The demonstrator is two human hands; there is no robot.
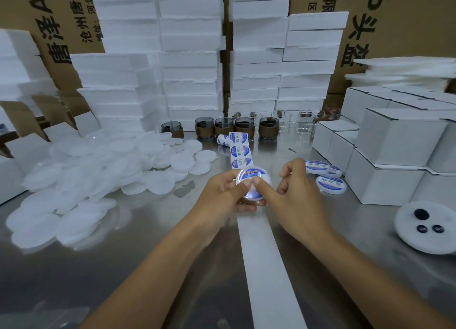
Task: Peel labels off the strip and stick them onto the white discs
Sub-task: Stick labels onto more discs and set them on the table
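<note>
Both forearms are reaching forward over the tabletop, meeting above the label strip. The left hand is cupping a white disc directly over the strip, grip closed around it. The right hand is pressing its thumb on the blue-and-white label, fingers curled at the rim.

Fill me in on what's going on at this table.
A person grips a white disc with the left hand and right hand, thumbs pressing a blue label onto it. The label strip lies ahead on the steel table, bare backing trailing toward them. Labelled discs sit on the right, blank discs heaped on the left.
</note>
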